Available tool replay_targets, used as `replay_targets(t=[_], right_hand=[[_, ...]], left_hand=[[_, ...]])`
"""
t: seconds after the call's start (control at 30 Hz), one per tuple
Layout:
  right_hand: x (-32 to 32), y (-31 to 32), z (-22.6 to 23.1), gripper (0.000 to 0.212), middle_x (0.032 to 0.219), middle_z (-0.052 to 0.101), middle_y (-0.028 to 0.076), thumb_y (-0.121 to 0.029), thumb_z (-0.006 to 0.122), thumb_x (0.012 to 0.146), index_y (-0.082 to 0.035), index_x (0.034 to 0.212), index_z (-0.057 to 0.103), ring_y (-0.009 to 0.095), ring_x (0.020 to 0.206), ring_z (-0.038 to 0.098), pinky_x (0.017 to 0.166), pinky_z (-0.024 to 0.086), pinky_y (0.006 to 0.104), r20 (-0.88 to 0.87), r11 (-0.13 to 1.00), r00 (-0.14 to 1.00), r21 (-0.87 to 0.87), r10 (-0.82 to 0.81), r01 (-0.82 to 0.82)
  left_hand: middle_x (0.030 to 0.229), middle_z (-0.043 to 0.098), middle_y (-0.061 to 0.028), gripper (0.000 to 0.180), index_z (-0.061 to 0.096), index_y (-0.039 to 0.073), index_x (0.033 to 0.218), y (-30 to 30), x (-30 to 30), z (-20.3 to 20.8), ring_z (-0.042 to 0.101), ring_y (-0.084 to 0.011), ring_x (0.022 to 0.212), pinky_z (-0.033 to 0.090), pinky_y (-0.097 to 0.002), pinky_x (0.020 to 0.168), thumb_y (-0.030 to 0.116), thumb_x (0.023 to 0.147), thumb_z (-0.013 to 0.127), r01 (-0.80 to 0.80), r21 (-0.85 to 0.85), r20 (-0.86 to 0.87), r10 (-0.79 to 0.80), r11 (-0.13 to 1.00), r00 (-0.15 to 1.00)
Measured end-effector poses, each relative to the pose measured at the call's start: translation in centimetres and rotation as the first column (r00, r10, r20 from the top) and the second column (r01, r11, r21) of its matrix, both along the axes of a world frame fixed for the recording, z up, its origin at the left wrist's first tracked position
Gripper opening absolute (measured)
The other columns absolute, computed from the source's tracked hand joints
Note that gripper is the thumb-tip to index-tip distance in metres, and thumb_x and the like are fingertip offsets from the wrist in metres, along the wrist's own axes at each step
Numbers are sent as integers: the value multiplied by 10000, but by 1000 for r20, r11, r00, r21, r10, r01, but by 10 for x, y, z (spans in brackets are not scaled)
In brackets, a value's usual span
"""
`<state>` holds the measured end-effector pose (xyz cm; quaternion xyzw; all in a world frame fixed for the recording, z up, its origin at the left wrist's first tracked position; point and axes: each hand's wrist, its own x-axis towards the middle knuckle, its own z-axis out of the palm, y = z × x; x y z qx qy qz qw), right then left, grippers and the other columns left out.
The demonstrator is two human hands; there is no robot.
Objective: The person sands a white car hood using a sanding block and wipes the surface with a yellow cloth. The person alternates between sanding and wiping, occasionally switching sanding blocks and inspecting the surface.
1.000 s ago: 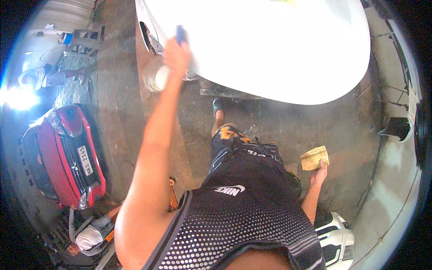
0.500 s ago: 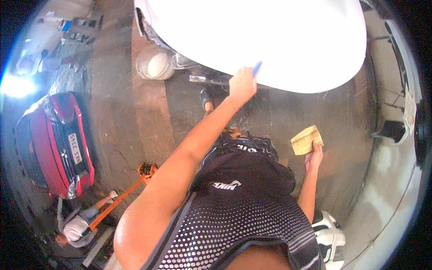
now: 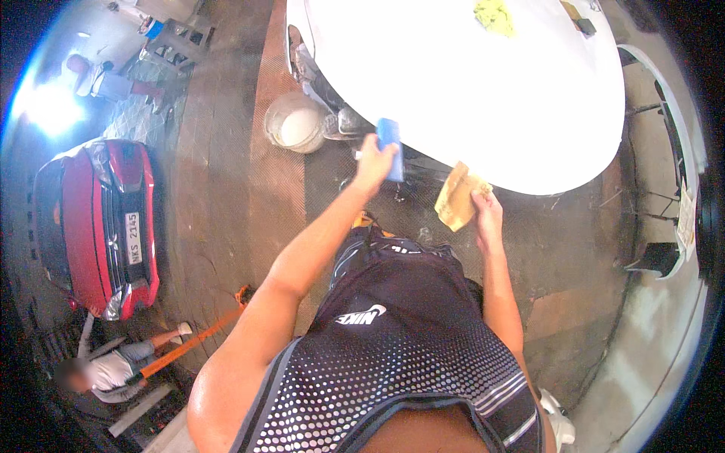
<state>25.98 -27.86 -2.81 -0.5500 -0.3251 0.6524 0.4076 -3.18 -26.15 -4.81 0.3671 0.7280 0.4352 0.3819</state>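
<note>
My left hand [image 3: 372,162] is closed around a flat blue sanding block [image 3: 390,147], held just off the near edge of a large, white, rounded car panel [image 3: 468,106]. Its fingers press on the block's side. In my right hand [image 3: 488,217] a creased yellow sheet of sandpaper [image 3: 455,200] is pinched, close to the same edge and to the right of the block. The sheet looks folded or bent. On the panel lie a crumpled yellow-green cloth [image 3: 495,16] and, at the far right, a small dark piece [image 3: 584,27].
A bucket [image 3: 293,124] with whitish contents stands left of the panel. Farther left is a red car [image 3: 91,226], with a person [image 3: 113,374] near an orange bar [image 3: 196,343]. Another person [image 3: 113,79] is at upper left. A pale bumper-like frame [image 3: 683,166] is at the right.
My left hand has come off the panel, drawing the block back to the left. My right hand has risen inward with the sandpaper, nearer the block. The view has shifted, showing the cloth.
</note>
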Motion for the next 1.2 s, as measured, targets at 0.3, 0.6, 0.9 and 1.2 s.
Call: replay_targets(t=[0.3,0.6,0.9,1.2], right_hand=[[56,-61,-34,310,1245,684,88,-68,605,991,-8,1294,598,218,1132,666,1002,528,385,56,863,868,-94,-494,497],[106,-262,-40,423,1242,658,86,-122,655,964,-18,1366,575,271,1109,647,955,531,425,393,595,652,-273,-648,756],[143,-205,-25,379,1226,666,60,-173,645,996,-31,1345,601,228,1090,645,960,529,415,398,740,756,-234,-519,631],[181,-212,-7,419,1257,654,80,-178,644,987,-24,1370,574,242,1118,643,969,517,402,350,767,761,-155,-547,623]], left_hand=[[1111,682,-201,420,625,15,1214,197,-240,46,656,-427,1044,494,-522,958,228,859,696,142,301,-690,113,943,715],[1001,653,-117,454,607,68,1272,232,-229,20,666,-325,930,574,-476,731,224,850,671,260,179,-967,121,949,223],[985,662,-175,386,622,82,1268,11,33,-58,665,-355,878,550,-511,720,149,887,627,680,280,-759,-277,678,589],[1127,638,-172,440,606,92,1316,151,-127,24,639,-364,1056,556,-528,844,193,888,629,202,147,-851,20,968,525]])
